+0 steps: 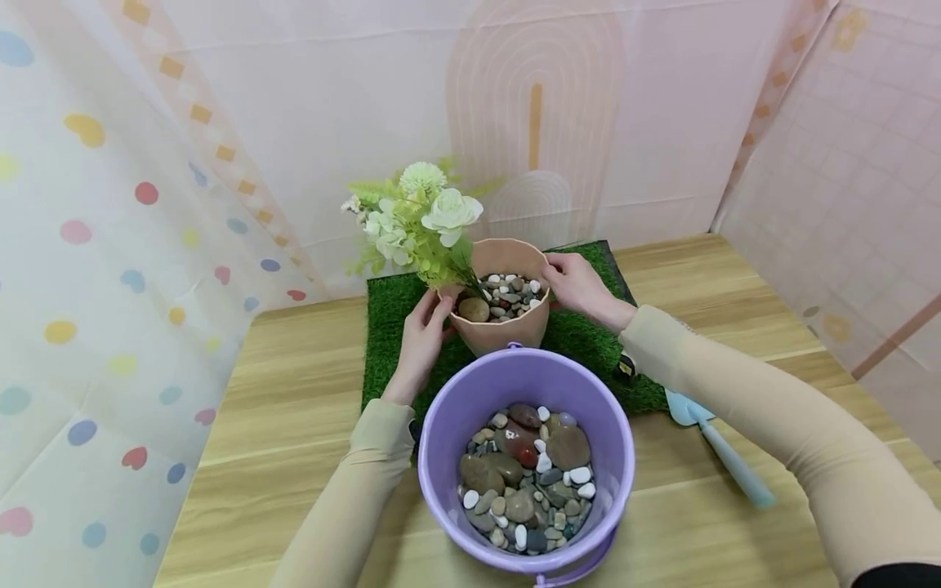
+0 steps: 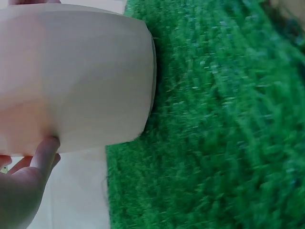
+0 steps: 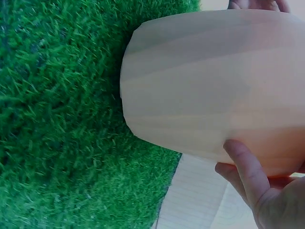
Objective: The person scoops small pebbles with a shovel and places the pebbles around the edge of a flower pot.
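Note:
A terracotta-coloured flower pot (image 1: pixel 501 333) with a wavy rim stands on a mat of artificial grass (image 1: pixel 390 359). It holds pebbles (image 1: pixel 507 296), and pale green and white artificial flowers (image 1: pixel 419 216) lean left out of it. My left hand (image 1: pixel 424 333) grips the pot at the left side of its rim; the left wrist view shows the thumb against the pot wall (image 2: pixel 95 76). On the opposite side my right hand (image 1: pixel 584 286) holds the rim, with a thumb lying along the outer wall (image 3: pixel 200 86) in the right wrist view. The pot's base sits on the grass in both wrist views.
Right in front of the pot, between my forearms, is a purple bucket (image 1: pixel 430 457) with stones of several sizes inside. A light blue trowel (image 1: pixel 728 453) lies on the wooden table (image 1: pixel 294 408) at the right. Patterned curtains (image 1: pixel 353 98) hang behind the table.

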Tool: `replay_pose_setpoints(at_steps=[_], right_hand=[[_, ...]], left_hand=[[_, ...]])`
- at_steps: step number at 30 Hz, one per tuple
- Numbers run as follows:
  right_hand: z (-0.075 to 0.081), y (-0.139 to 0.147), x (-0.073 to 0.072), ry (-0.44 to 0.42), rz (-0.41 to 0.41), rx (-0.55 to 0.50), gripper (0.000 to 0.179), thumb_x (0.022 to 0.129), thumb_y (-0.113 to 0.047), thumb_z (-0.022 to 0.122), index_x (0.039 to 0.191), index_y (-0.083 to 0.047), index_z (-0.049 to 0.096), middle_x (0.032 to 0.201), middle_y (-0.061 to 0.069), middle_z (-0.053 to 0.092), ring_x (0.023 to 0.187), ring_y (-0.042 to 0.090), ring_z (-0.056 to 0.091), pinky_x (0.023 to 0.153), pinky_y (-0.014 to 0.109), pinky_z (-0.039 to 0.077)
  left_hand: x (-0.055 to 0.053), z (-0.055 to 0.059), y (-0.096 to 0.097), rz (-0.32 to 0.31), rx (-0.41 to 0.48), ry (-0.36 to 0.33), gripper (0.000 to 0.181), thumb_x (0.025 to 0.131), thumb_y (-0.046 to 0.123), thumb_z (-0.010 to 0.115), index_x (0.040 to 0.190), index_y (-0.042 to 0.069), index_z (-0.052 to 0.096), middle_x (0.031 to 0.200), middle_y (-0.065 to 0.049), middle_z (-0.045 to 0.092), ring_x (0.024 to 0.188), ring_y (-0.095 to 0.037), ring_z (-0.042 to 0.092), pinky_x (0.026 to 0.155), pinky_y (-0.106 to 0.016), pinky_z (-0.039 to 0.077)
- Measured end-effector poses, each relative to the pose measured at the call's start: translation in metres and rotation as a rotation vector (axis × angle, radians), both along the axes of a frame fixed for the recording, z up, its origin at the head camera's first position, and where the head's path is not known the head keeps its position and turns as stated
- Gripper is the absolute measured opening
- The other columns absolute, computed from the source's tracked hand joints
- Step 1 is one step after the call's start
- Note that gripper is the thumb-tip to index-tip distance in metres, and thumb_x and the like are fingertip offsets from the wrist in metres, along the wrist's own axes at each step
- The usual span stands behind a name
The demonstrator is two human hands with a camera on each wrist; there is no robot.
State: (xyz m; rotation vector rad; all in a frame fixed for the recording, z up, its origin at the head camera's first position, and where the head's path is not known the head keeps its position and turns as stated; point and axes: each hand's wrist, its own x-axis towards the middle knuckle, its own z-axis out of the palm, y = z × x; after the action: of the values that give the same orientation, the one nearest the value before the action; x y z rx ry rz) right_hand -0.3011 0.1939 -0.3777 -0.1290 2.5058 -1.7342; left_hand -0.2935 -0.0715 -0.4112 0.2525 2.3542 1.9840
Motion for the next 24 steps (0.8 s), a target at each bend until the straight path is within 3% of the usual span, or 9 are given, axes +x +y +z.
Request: replay_pose_setpoints(at_steps=[4,7,11,14,15,17,20,22,24], right_hand=[[0.012,-0.010,-0.007,0.016,0.012,0.012,0.043,0.108,-0.014,0.035,0.137,0.001,0.063,0.133,0.026,0.066,0.117,0.035,0.069,0.085,0.042,0.067],[0.023,-0.025,-0.016,0.012,0.035,-0.002,0.043,0.107,-0.013,0.037,0.137,0.000,0.064,0.131,0.025,0.067,0.102,0.026,0.070,0.079,0.037,0.067],[0.032,-0.052,-0.032,-0.025,0.065,-0.036,0.042,0.108,-0.013,0.037,0.136,0.002,0.064,0.128,0.023,0.067,0.090,0.016,0.064,0.088,0.044,0.066],[0.032,-0.073,-0.043,-0.068,0.074,-0.065,0.042,0.109,-0.013,0.036,0.140,0.001,0.061,0.131,0.022,0.065,0.097,0.018,0.065,0.099,0.053,0.062],[0.030,-0.080,-0.046,-0.077,0.073,-0.078,0.042,0.109,-0.013,0.037,0.140,0.001,0.061,0.133,0.022,0.064,0.100,0.020,0.065,0.100,0.054,0.061],[0.026,-0.092,-0.050,-0.086,0.081,-0.104,0.042,0.109,-0.012,0.037,0.143,0.001,0.060,0.137,0.023,0.063,0.107,0.025,0.066,0.101,0.055,0.061],[0.017,-0.108,-0.052,-0.110,0.104,-0.135,0.043,0.110,-0.011,0.038,0.145,0.001,0.058,0.142,0.024,0.062,0.116,0.032,0.066,0.102,0.056,0.060],[0.010,-0.115,-0.052,-0.147,0.131,-0.136,0.043,0.110,-0.011,0.038,0.147,0.002,0.057,0.145,0.024,0.060,0.121,0.034,0.065,0.102,0.054,0.061],[0.004,-0.118,-0.052,-0.184,0.156,-0.123,0.043,0.111,-0.012,0.038,0.148,0.001,0.056,0.149,0.023,0.058,0.127,0.033,0.064,0.102,0.050,0.061]], left_hand=[[-0.006,0.009,-0.010,0.019,-0.015,0.025,0.054,0.113,0.030,0.044,0.165,0.015,0.037,0.165,-0.016,0.045,0.152,-0.032,0.047,0.115,-0.059,0.050],[-0.015,0.018,-0.025,0.063,-0.027,0.019,0.054,0.113,0.028,0.042,0.164,0.011,0.038,0.164,-0.018,0.046,0.151,-0.031,0.048,0.116,-0.056,0.050],[-0.026,0.030,-0.051,0.093,-0.055,-0.007,0.055,0.113,0.028,0.037,0.166,0.011,0.033,0.169,-0.015,0.039,0.155,-0.028,0.042,0.117,-0.052,0.049],[-0.030,0.035,-0.069,0.113,-0.088,-0.022,0.055,0.114,0.031,0.034,0.167,0.014,0.032,0.172,-0.012,0.036,0.157,-0.027,0.039,0.117,-0.049,0.048],[-0.031,0.035,-0.075,0.123,-0.095,-0.028,0.055,0.114,0.032,0.033,0.166,0.015,0.032,0.172,-0.012,0.035,0.157,-0.026,0.039,0.118,-0.050,0.047],[-0.032,0.033,-0.083,0.161,-0.102,-0.033,0.053,0.114,0.034,0.033,0.161,0.012,0.040,0.166,-0.016,0.042,0.152,-0.027,0.044,0.108,-0.040,0.052],[-0.032,0.025,-0.096,0.210,-0.107,-0.076,0.054,0.114,0.037,0.031,0.160,0.011,0.042,0.161,-0.015,0.043,0.147,-0.024,0.046,0.097,-0.025,0.053],[-0.032,0.018,-0.102,0.231,-0.106,-0.121,0.055,0.113,0.036,0.029,0.159,0.010,0.042,0.159,-0.015,0.042,0.144,-0.024,0.046,0.098,-0.024,0.053],[-0.031,0.011,-0.108,0.233,-0.111,-0.162,0.057,0.113,0.036,0.027,0.164,0.012,0.035,0.166,-0.013,0.037,0.149,-0.023,0.042,0.109,-0.031,0.052]])
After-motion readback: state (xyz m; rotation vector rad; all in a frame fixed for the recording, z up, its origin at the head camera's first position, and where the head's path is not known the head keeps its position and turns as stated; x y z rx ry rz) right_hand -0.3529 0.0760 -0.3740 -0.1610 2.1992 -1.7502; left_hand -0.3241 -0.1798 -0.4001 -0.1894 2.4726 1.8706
